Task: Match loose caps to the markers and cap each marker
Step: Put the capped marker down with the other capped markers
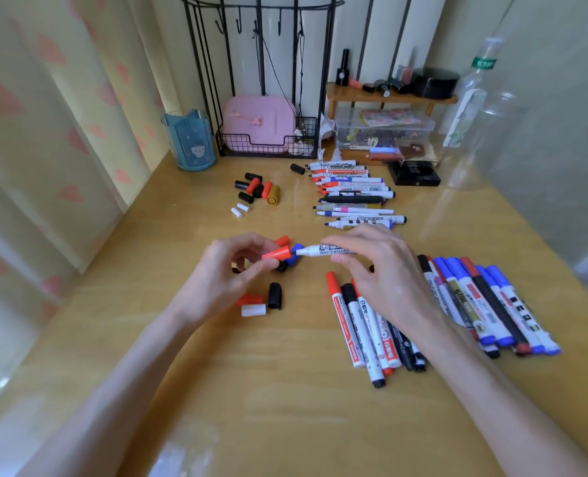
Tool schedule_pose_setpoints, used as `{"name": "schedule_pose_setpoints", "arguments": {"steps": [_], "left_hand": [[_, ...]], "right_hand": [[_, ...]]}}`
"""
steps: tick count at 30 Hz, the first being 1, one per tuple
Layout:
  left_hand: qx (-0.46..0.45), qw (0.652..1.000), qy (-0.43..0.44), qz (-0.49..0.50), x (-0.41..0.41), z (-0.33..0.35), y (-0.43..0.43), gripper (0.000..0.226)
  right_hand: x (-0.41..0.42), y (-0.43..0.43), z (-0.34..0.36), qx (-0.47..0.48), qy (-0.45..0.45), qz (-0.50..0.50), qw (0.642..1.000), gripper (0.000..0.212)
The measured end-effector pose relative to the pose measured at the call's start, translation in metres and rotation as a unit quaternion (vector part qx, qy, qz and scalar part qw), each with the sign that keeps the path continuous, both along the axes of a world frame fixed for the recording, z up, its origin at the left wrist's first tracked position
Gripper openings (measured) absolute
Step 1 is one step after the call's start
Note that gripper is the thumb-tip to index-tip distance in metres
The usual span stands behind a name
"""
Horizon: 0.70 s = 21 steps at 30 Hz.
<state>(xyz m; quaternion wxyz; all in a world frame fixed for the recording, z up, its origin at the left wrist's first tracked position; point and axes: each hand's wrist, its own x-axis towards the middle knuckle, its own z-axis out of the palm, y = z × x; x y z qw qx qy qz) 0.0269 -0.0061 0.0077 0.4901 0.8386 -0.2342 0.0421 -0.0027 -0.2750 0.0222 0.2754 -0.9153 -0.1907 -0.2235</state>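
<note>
At frame centre the left hand pinches a red cap in its grip, just beside the tip of the whiteboard marker the right hand grasps, with loose caps crowding the table beneath and uncapped markers above

The table was smooth, glossy wood, mirroring the light. Over the table's middle, the red cap and the marker looked like smooth plastic. At the table's back edge stood a black metal wire rack and a clear plastic bottle.
</note>
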Motion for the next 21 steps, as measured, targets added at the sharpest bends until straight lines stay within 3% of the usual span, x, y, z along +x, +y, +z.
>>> {"name": "schedule_pose_setpoints", "arguments": {"steps": [9, 16, 21], "left_hand": [[-0.017, 1.000, 0.023, -0.013, -0.010, -0.004, -0.003, 0.010], [-0.009, 0.999, -0.038, 0.013, -0.018, -0.001, -0.014, 0.021], [0.011, 0.998, -0.057, 0.009, -0.019, 0.002, -0.012, 0.014]], "right_hand": [[-0.008, 0.007, -0.004, -0.020, -0.022, 0.003, 1.000, 0.029], [-0.017, 0.021, -0.007, -0.041, -0.072, 0.019, 0.996, 0.028], [-0.017, 0.019, -0.005, -0.034, -0.064, 0.028, 0.997, 0.027]]}}
